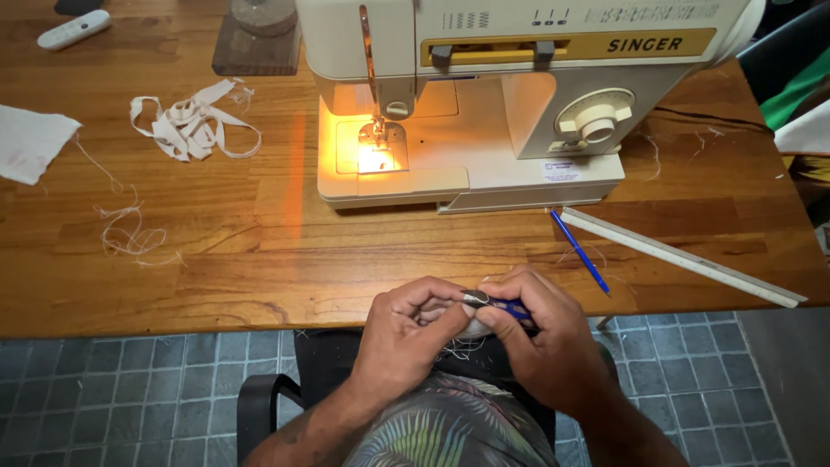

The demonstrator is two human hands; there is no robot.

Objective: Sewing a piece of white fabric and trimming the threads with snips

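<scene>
My left hand (406,324) pinches white cloth (471,327); my right hand (540,333) grips a blue-handled tool (497,303) against it, apparently picking stitches, which needs steady control.

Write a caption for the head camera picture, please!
Two hands pick at small white cloth beside a lit cream sewing machine.

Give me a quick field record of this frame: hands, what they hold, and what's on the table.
left hand: pinching a small pale fabric piece at the table edge
right hand: holding a small blue-handled tool against the fabric
sewing machine: on the wooden table, needle light on
blue pen: beside a white ruler, right of the hands
fabric strips: tangled, left of machine
loose threads: far left
</scene>
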